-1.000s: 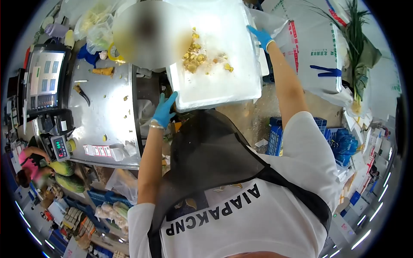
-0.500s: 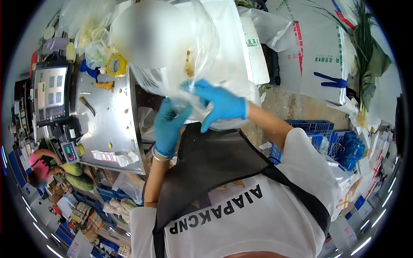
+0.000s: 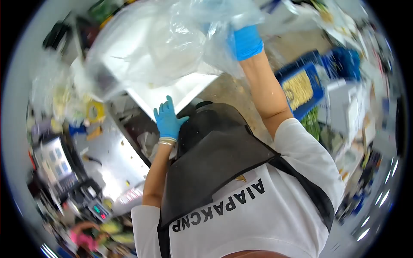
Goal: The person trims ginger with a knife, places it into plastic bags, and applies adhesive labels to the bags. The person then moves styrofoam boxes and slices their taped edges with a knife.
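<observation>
A large clear plastic bag (image 3: pixel 146 47) spreads over the white foam box (image 3: pixel 189 88) in front of me. My right hand (image 3: pixel 246 42), in a blue glove, reaches up and away with the bag's crumpled film gathered around it. The film partly hides its fingers, but they seem to grip the bag. My left hand (image 3: pixel 167 121), also gloved in blue, is held over the box's near corner. Its fingers are spread and hold nothing.
A metal table (image 3: pixel 114 159) stands at left with yellow tape (image 3: pixel 95 111), a screen (image 3: pixel 56 159) and a scale display (image 3: pixel 100 210). At right is a blue crate (image 3: pixel 318 92) of pale yellow pieces. A person in pink (image 3: pixel 84 236) is at lower left.
My right hand has moved up and forward, drawing the bag with it. My left hand has come off the bag and spread its fingers. The view has turned, and the blue crate's contents now show.
</observation>
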`<state>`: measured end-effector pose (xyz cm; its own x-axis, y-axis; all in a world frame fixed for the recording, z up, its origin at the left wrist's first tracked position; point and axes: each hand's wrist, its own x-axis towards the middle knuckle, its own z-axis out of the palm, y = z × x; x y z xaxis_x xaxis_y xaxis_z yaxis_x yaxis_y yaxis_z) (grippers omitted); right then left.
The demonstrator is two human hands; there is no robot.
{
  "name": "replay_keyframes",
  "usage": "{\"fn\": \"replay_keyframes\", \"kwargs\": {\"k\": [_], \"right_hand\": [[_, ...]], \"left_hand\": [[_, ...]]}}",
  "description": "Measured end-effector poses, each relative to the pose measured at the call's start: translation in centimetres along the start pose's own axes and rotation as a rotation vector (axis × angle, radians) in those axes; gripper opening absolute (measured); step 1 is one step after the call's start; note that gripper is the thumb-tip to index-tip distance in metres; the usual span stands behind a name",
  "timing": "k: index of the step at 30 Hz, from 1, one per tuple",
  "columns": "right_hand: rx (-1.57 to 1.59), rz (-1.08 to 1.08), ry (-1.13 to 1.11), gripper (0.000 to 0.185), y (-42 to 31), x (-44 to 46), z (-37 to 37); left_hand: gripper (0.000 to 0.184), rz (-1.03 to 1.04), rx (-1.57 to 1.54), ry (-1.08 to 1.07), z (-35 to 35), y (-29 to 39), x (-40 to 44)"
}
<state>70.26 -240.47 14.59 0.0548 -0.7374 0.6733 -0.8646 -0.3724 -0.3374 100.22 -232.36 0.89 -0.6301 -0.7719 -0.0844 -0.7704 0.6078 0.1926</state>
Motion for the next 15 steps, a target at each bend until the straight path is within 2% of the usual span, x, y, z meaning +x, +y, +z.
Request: {"fn": "replay_keyframes", "kwargs": {"k": [2,4,5,6,7,8,10,12,15], "right_hand": [[-0.402,0.047,0.091,0.029,-0.5,-4.2,-2.9],[-0.605,0.176,0.118,0.029,-2.3,-8.7,-7.4],[-0.640,0.246,0.122,0.029,-4.0,-10.8,-9.6],[-0.651,0.296,0.131,0.029,-6.0,-12.5,-11.4],[-0.661,0.354,0.138,0.029,-7.9,-14.5,-13.8],[-0.663,0.402,0.155,0.029,-10.0,-16.0,-16.3],[-0.663,0.508,0.202,0.029,-14.4,-19.2,-20.7],[-0.668,0.608,0.272,0.029,-18.2,-22.3,-24.9],[-0.691,0.770,0.408,0.030,-23.8,-28.0,-30.8]], "left_hand": [[0.087,-0.136,-0.205,-0.302,3.0,-1.2,1.1],[0.073,0.047,-0.281,0.054,7.3,-3.1,0.4],[0.060,0.012,-0.329,-0.063,5.9,-2.7,0.2],[0.058,0.054,-0.254,-0.009,9.0,-4.9,0.9],[0.062,0.114,-0.131,-0.002,9.1,-5.4,1.1],[0.066,0.053,-0.019,-0.048,7.5,-4.3,0.9],[0.072,0.098,-0.029,-0.042,8.3,-5.3,1.4],[0.071,0.117,0.094,-0.037,9.0,-5.9,2.1],[0.065,0.063,0.021,-0.151,7.0,-3.9,1.9]]}}
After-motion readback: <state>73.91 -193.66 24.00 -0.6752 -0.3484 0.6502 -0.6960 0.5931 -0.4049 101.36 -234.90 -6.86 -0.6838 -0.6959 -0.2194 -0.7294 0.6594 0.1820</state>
